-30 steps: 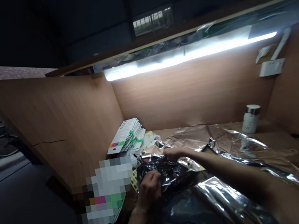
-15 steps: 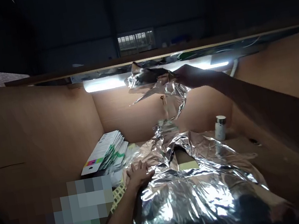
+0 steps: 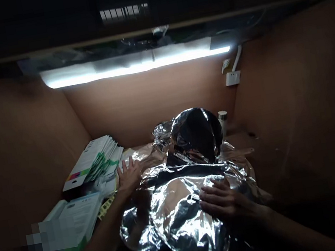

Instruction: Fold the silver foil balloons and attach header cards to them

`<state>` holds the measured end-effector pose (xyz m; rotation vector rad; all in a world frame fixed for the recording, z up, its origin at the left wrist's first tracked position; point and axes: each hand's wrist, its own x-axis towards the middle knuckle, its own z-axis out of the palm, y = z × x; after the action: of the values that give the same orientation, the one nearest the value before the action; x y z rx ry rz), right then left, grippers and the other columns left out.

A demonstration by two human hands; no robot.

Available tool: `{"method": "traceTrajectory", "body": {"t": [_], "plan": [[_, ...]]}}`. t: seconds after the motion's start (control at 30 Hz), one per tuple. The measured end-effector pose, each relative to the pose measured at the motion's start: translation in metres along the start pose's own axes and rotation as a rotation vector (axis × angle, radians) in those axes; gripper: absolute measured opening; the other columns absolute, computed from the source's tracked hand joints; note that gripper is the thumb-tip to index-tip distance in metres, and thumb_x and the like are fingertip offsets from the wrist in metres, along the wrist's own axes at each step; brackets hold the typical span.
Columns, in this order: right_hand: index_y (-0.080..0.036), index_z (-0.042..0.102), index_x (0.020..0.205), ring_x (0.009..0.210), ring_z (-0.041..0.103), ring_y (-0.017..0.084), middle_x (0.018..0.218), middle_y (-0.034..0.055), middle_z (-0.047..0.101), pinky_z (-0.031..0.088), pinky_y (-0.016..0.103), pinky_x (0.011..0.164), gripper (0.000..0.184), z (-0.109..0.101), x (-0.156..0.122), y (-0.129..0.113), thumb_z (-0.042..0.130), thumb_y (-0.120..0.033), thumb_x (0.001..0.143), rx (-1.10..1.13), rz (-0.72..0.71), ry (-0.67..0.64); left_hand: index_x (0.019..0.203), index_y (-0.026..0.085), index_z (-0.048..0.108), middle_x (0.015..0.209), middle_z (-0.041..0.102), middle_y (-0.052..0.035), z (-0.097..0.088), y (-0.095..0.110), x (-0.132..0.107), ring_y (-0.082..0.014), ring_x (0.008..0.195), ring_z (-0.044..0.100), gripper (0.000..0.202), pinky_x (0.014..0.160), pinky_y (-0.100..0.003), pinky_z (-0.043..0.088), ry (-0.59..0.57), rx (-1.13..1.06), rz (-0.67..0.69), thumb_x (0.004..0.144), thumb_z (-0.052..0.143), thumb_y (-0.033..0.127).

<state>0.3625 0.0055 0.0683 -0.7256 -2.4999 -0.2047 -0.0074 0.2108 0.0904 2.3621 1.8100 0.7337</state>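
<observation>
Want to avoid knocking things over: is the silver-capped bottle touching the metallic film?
Cannot tell. In the head view, a raised edge of the metallic film meets the outline of the silver-capped bottle, but depth does not show.

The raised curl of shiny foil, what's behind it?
Behind the raised foil, a white bottle shows its cap and upper side, with the brown back panel beyond. The bottle's base and the panel's foot there are covered.

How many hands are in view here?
2: the left hand, fingers spread, beside the stack of printed cards, and the right hand, on the shiny silvery film. No others show, though the dark edges hide detail.
</observation>
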Motion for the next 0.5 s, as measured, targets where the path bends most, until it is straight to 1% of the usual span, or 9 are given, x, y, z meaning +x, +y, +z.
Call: {"method": "traceTrajectory", "body": {"t": [0.03, 0.07, 0.1, 0.17, 0.27, 0.33, 0.4, 0.43, 0.5], "plan": [[-0.027, 0.049, 0.151, 0.138, 0.053, 0.030, 0.140, 0.0110, 0.065, 0.037, 0.060, 0.118, 0.051, 0.023, -0.018, -0.001, 0.055, -0.017, 0.101, -0.013, -0.004, -0.008, 0.145, 0.021, 0.056, 0.167, 0.029, -0.0145, -0.001, 0.006, -0.013, -0.0434, 0.155, 0.014, 0.048, 0.122, -0.068, 0.013, -0.036, -0.014, 0.049, 0.098, 0.058, 0.029], [-0.027, 0.046, 0.153, 0.138, 0.054, 0.029, 0.140, 0.0105, 0.065, 0.039, 0.059, 0.118, 0.053, 0.041, -0.032, -0.003, 0.053, -0.016, 0.102, -0.013, -0.001, -0.029, 0.147, 0.023, 0.055, 0.168, 0.029, -0.0109, -0.002, 0.014, -0.028, -0.0402, 0.156, 0.014, 0.048, 0.124, -0.064, 0.014, -0.100, -0.064, 0.128, 0.099, 0.054, 0.030], [-0.027, 0.044, 0.154, 0.139, 0.053, 0.028, 0.142, 0.0102, 0.063, 0.040, 0.057, 0.117, 0.054, 0.054, -0.043, -0.005, 0.051, -0.014, 0.102, -0.008, 0.009, -0.059, 0.147, 0.026, 0.056, 0.167, 0.031, -0.0069, -0.002, 0.023, -0.042, -0.0356, 0.156, 0.020, 0.047, 0.125, -0.058, 0.018, -0.194, -0.140, 0.225, 0.101, 0.049, 0.032], [-0.027, 0.041, 0.156, 0.141, 0.050, 0.028, 0.148, 0.0105, 0.058, 0.041, 0.054, 0.118, 0.057, 0.068, -0.055, -0.007, 0.050, -0.014, 0.102, 0.003, 0.056, -0.120, 0.145, 0.029, 0.058, 0.163, 0.039, -0.0022, 0.001, 0.045, -0.069, -0.0292, 0.152, 0.032, 0.046, 0.125, -0.050, 0.025, -0.414, -0.324, 0.416, 0.102, 0.046, 0.037], [-0.031, 0.044, 0.156, 0.147, 0.041, 0.034, 0.155, 0.0121, 0.050, 0.033, 0.061, 0.120, 0.058, 0.063, -0.060, -0.007, 0.055, -0.021, 0.099, 0.004, 0.196, -0.179, 0.139, 0.029, 0.064, 0.154, 0.053, -0.0020, 0.011, 0.071, -0.089, -0.0284, 0.149, 0.039, 0.044, 0.126, -0.048, 0.025, -0.628, -0.501, 0.547, 0.099, 0.052, 0.043], [-0.032, 0.044, 0.156, 0.149, 0.035, 0.039, 0.158, 0.0135, 0.046, 0.028, 0.066, 0.120, 0.067, 0.051, -0.060, -0.004, 0.064, -0.025, 0.092, 0.068, 0.277, -0.257, 0.134, 0.030, 0.069, 0.145, 0.062, -0.0046, 0.019, 0.078, -0.087, -0.0305, 0.143, 0.048, 0.043, 0.124, -0.047, 0.028, -0.662, -0.562, 0.586, 0.097, 0.055, 0.047], [-0.033, 0.044, 0.156, 0.150, 0.032, 0.040, 0.160, 0.0130, 0.044, 0.025, 0.066, 0.120, 0.074, 0.037, -0.059, 0.002, 0.068, -0.025, 0.086, 0.210, 0.317, -0.341, 0.130, 0.029, 0.072, 0.138, 0.067, -0.0068, 0.023, 0.076, -0.078, -0.0317, 0.137, 0.054, 0.043, 0.122, -0.047, 0.033, -0.677, -0.601, 0.601, 0.098, 0.054, 0.052], [-0.033, 0.048, 0.153, 0.149, 0.035, 0.039, 0.158, 0.0119, 0.047, 0.025, 0.064, 0.121, 0.072, 0.030, -0.058, 0.006, 0.067, -0.024, 0.085, 0.310, 0.338, -0.349, 0.129, 0.029, 0.072, 0.137, 0.068, -0.0075, 0.023, 0.072, -0.072, -0.0321, 0.134, 0.056, 0.046, 0.120, -0.047, 0.035, -0.693, -0.620, 0.580, 0.098, 0.052, 0.056], [-0.029, 0.063, 0.140, 0.139, 0.050, 0.036, 0.144, 0.0105, 0.062, 0.034, 0.058, 0.118, 0.052, 0.017, -0.053, 0.019, 0.061, -0.027, 0.089, 0.557, 0.468, -0.276, 0.129, 0.028, 0.072, 0.137, 0.068, -0.0091, 0.023, 0.062, -0.058, -0.0325, 0.131, 0.059, 0.055, 0.116, -0.047, 0.038, -0.783, -0.687, 0.484, 0.098, 0.048, 0.065]]}}
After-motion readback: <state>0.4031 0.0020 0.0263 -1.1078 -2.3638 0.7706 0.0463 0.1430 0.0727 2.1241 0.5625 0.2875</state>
